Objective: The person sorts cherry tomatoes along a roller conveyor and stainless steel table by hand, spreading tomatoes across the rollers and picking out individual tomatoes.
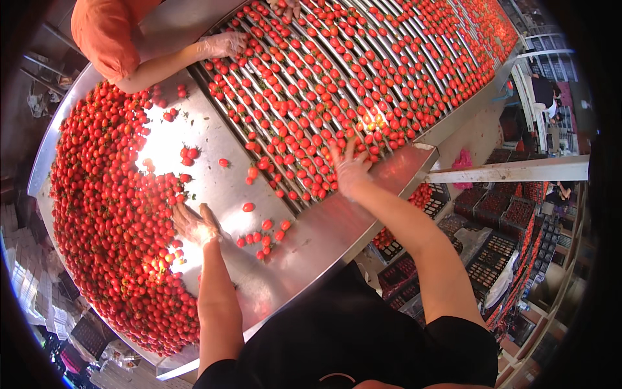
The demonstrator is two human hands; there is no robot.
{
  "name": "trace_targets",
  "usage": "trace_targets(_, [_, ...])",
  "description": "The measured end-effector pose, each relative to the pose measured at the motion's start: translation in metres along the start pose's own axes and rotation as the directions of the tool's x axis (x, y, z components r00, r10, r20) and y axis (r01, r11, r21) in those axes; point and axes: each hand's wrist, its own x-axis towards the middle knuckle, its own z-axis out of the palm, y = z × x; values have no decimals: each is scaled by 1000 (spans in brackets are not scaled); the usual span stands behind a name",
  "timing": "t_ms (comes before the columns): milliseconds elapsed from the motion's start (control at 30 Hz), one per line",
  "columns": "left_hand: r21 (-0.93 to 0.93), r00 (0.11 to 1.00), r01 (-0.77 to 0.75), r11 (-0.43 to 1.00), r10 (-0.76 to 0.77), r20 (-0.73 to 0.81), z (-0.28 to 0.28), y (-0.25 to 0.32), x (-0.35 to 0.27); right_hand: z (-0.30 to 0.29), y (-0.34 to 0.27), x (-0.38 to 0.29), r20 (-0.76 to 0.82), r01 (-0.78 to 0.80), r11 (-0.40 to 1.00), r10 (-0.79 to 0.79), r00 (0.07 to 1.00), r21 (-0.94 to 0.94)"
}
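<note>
My left hand [197, 224], in a clear plastic glove, rests at the inner edge of a large heap of red cherry tomatoes [112, 204]. Its fingers are stretched out and its thumb stands apart; nothing shows in its grasp. My right hand [351, 167], also gloved, reaches over the near edge of a metal roller conveyor [286, 192]. The fingers spread among tomatoes lying in rows between the rollers, and the fingertips seem to touch some. Between my hands a bare steel tray [228, 194] carries a few scattered tomatoes, with a small cluster [265, 238] near me.
Across the conveyor, a person in an orange sleeve [104, 39] has a gloved hand [226, 44] on the rollers and another hand [286, 7] farther along. A white metal bar [510, 170] juts out at right. Crates [491, 265] stand on the floor below.
</note>
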Motion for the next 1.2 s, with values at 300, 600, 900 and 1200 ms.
trace_targets(300, [145, 993, 46, 988, -61, 100, 17, -2, 52, -62, -37, 92, -454, 463, 884, -387, 802, 65])
trace_targets(600, [189, 977, 84, 978, -119, 179, 35, 11, 75, -48, -129, 158, -539, 464, 883, -360, 761, 66])
trace_targets(900, [188, 990, 63, 980, -86, 115, 43, 10, 75, -7, -72, 185, -593, 429, 903, -364, 718, -36])
trace_targets(1200, [181, 976, 72, 981, -107, 190, 26, 30, 69, 0, 77, 209, -635, -273, 806, 584, 505, 524])
